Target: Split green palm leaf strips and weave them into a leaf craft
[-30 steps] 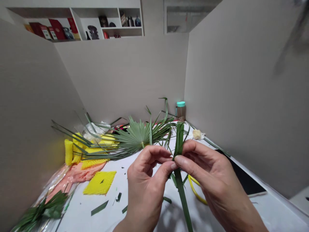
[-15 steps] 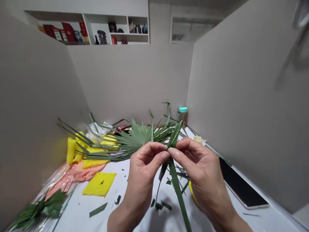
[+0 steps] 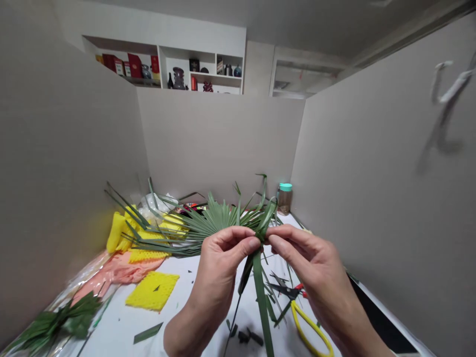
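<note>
Over the middle of the table, my left hand [image 3: 219,267] pinches a folded green palm leaf strip [image 3: 263,297] between thumb and forefinger. My right hand [image 3: 316,267] is closed at the same fold from the other side, its thumb and fingertips close together on the leaf. One looped end rises above the fingertips, and a long flat tail hangs down toward the table's near edge. A dark thin piece with a stem [image 3: 243,277] hangs beside the tail. Below my right hand lie scissors [image 3: 310,332] with yellow handles and dark blades.
A fan palm leaf [image 3: 215,218] spreads across the back. Yellow foam netting [image 3: 152,291] and pink cloth [image 3: 122,270] lie left, near a bundle of green leaves [image 3: 70,315]. A bottle with a turquoise lid [image 3: 285,198] stands back right; a black phone [image 3: 383,317] lies right. Leaf scraps [image 3: 148,333] dot the white table.
The view has tilted up and turned slightly left. My right fingers have shifted a little off the fold, and the leaf tail now hangs more upright. The scissors show more fully.
</note>
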Available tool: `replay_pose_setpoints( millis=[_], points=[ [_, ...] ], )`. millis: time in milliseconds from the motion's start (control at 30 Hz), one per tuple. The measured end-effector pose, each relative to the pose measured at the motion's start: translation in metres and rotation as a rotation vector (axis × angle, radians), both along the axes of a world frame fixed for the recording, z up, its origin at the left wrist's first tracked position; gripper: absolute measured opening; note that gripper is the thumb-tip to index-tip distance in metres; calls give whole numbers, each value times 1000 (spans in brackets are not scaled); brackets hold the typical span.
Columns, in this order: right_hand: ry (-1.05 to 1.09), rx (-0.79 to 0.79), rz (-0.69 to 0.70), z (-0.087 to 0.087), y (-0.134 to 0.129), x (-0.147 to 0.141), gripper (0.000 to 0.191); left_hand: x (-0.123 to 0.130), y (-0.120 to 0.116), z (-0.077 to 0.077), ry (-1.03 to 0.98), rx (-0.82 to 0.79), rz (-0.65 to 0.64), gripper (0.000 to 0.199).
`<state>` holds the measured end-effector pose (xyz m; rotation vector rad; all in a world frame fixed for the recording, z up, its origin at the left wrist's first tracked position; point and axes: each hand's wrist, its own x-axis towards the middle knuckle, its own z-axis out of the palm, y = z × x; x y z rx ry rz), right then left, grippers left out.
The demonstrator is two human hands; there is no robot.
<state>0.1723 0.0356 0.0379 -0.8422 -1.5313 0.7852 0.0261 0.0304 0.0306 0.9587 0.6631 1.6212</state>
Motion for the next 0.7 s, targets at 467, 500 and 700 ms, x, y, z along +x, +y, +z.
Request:
replay_pose_setpoints(
  millis=[467, 500, 700],
  points=[
    [-274, 273, -76, -8, 23, -4, 27, -9, -14, 13, -134, -22, -192, 26],
    [-223, 158, 8, -12, 19, -4, 27, -11, -14, 13, -141, -30, -185, 27],
    [393, -410, 587, -20, -4, 6, 45, -17, -8, 12, -186, -41, -238, 25]
  ],
)
